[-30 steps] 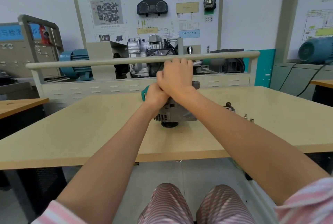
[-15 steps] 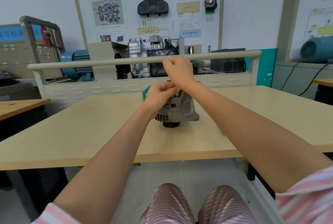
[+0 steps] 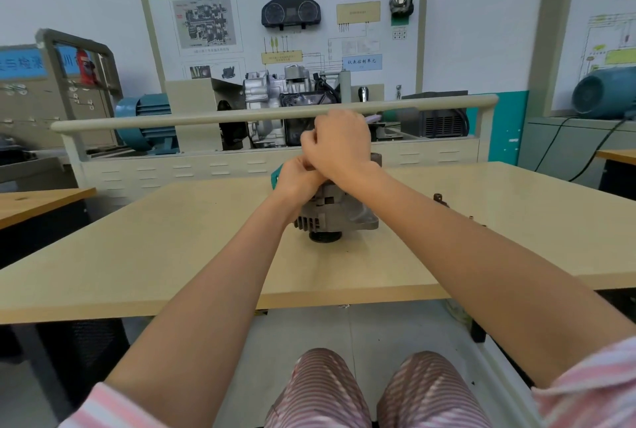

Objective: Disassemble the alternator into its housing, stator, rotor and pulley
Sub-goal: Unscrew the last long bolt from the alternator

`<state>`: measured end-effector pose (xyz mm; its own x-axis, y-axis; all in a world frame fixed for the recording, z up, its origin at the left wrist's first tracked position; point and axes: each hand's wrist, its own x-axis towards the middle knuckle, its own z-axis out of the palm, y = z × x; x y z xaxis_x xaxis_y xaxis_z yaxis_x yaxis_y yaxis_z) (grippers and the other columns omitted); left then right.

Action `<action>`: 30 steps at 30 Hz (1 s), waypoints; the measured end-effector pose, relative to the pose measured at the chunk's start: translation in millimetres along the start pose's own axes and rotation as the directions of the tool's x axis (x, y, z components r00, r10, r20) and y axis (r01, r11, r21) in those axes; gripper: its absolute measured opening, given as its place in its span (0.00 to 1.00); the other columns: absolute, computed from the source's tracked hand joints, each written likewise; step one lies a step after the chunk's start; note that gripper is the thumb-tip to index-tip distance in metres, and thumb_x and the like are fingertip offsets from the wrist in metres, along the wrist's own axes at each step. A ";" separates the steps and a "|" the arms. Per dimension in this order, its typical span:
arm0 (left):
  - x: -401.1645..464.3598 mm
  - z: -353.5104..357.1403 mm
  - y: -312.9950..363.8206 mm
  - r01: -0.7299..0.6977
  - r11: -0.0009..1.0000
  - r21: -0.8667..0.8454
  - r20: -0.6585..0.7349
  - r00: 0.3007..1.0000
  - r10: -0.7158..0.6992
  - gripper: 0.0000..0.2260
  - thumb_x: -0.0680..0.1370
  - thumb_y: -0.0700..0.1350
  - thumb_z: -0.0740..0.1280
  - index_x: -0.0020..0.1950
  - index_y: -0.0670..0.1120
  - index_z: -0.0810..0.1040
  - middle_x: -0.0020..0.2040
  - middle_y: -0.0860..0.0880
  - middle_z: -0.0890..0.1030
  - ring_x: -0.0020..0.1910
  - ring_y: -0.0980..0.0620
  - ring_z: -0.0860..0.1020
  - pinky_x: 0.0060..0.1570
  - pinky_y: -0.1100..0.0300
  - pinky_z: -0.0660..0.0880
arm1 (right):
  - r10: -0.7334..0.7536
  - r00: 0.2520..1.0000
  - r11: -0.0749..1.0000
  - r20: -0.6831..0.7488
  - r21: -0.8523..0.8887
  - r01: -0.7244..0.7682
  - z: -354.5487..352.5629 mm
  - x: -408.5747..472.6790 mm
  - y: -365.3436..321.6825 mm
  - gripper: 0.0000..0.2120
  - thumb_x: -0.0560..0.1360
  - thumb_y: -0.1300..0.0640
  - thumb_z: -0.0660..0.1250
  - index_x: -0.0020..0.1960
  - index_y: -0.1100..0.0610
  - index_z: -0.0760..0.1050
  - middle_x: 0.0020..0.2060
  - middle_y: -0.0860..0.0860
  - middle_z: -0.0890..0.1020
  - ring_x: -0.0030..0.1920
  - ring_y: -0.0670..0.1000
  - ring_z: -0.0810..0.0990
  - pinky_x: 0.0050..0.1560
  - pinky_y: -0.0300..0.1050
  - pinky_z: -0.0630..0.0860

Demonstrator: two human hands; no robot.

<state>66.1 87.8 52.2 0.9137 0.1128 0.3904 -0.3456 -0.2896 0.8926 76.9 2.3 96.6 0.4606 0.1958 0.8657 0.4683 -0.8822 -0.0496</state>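
Head view shows both hands at the top of the alternator (image 3: 335, 212), which stands pulley (image 3: 325, 236) down near the middle of the bench (image 3: 172, 255). The left hand (image 3: 297, 181) curls round a teal-handled tool (image 3: 276, 177); the right hand (image 3: 339, 144) is closed above it, though what it grips cannot be told. Keeping the tool square on its fastener (hidden under the hands) and steadying the body should prevent slipping. Grey ribbed casing, vent slots low, a mounting lug at 3 o'clock, still whole.
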 end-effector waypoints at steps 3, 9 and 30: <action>2.7 0.3 -0.7 0.023 1.000 0.014 -0.010 1.000 -0.023 0.07 0.75 0.35 0.66 0.39 0.45 0.76 0.35 0.47 0.79 0.38 0.50 0.76 0.39 0.57 0.73 | 0.057 0.997 0.973 0.058 -0.227 -0.042 -0.6 0.0 -3.3 0.16 0.77 0.50 0.55 0.52 0.59 0.76 0.52 0.56 0.77 0.54 0.57 0.74 0.54 0.50 0.66; 0.8 -0.5 -1.7 -0.018 1.000 0.003 0.005 1.000 0.018 0.07 0.75 0.36 0.68 0.42 0.48 0.78 0.37 0.51 0.81 0.38 0.56 0.78 0.34 0.65 0.73 | 0.056 0.994 0.995 0.094 -0.089 -0.048 -1.5 5.3 -3.7 0.15 0.75 0.51 0.55 0.34 0.58 0.69 0.34 0.51 0.71 0.41 0.53 0.70 0.50 0.48 0.66; -0.4 2.3 -1.8 -0.042 0.999 -0.020 -0.013 0.999 0.042 0.09 0.75 0.35 0.68 0.39 0.49 0.78 0.35 0.53 0.81 0.37 0.56 0.78 0.33 0.67 0.74 | 0.011 0.998 0.998 0.056 -0.058 -0.008 0.0 3.7 2.4 0.14 0.76 0.52 0.56 0.37 0.57 0.72 0.35 0.51 0.73 0.41 0.53 0.73 0.49 0.48 0.66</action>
<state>66.9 86.2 50.0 0.8957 0.1127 0.4300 -0.3877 -0.2753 0.8797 79.8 0.9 99.7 0.5070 0.2098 0.8360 0.4206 -0.9068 -0.0275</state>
